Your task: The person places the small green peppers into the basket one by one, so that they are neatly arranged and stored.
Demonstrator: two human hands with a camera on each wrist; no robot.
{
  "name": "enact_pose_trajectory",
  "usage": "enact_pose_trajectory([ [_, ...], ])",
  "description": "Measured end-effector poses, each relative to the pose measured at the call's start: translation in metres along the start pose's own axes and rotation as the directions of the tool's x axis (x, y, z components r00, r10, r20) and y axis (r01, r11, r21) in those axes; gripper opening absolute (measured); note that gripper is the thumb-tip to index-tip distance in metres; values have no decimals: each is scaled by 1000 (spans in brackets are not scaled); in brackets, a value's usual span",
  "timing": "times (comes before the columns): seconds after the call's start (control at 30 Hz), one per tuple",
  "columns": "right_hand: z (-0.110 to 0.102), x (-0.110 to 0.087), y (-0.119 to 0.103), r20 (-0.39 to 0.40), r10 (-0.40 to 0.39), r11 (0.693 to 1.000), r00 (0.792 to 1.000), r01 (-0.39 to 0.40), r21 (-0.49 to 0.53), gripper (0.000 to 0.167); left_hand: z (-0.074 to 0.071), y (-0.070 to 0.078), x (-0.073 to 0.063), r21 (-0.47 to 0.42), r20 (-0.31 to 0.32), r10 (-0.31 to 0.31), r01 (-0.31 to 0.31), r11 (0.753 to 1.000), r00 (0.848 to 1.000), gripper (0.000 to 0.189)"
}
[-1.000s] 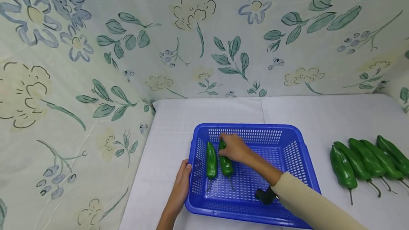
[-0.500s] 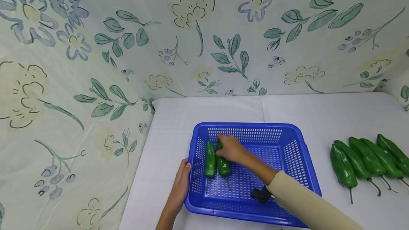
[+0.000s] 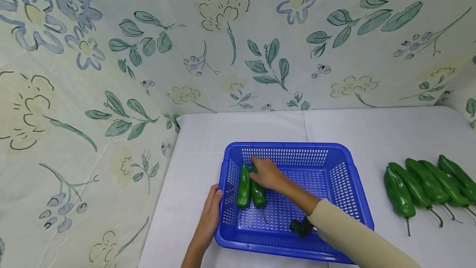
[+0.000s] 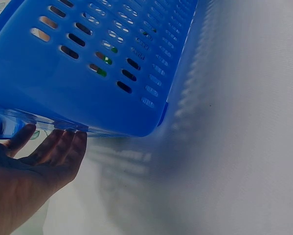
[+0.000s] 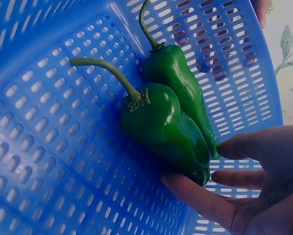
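Note:
Two glossy green peppers lie side by side in a blue perforated basket (image 3: 293,253), stems toward the near side. My right hand (image 3: 268,175) reaches in and holds the right-hand pepper (image 3: 258,195) near its narrow end. In the right wrist view its fingers (image 5: 200,198) lie on both sides of that pepper's tip, one fingertip at the end of the other pepper (image 5: 180,73). That left-hand pepper (image 3: 243,187) lies close to the basket's left wall. My left hand (image 3: 209,216) touches this wall from outside; its extended fingers (image 4: 63,152) rest against the plastic below the rim.
Several more green peppers (image 3: 427,185) lie in a slanting row on the white cloth (image 3: 375,135), right of the basket. Flower-patterned cloth (image 3: 208,53) hangs behind and to the left. A black wrist device (image 3: 301,227) hangs under my right forearm, inside the basket.
My right hand has shifted left with the pepper, narrowing the gap to the other pepper. The left-hand pepper has tilted slightly, its stem end moving left. The left hand stays at the basket wall.

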State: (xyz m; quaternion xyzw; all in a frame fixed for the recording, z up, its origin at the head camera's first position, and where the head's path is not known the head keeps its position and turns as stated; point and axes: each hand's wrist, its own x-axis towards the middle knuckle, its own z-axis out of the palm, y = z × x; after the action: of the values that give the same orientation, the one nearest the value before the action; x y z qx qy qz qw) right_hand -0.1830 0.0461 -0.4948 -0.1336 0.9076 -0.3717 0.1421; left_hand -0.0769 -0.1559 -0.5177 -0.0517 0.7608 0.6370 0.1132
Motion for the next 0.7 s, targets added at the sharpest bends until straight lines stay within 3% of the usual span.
enact_pose_trajectory([
  [0.5,-11,-2,5,6,-14,999,1000,14,-30,35,0,1,0,-3,-7,1,-1,1000,1000,44],
  [0.7,-31,-7,7,27,-17,999,999,18,-29,35,0,1,0,1,-13,4,-4,1000,1000,44],
])
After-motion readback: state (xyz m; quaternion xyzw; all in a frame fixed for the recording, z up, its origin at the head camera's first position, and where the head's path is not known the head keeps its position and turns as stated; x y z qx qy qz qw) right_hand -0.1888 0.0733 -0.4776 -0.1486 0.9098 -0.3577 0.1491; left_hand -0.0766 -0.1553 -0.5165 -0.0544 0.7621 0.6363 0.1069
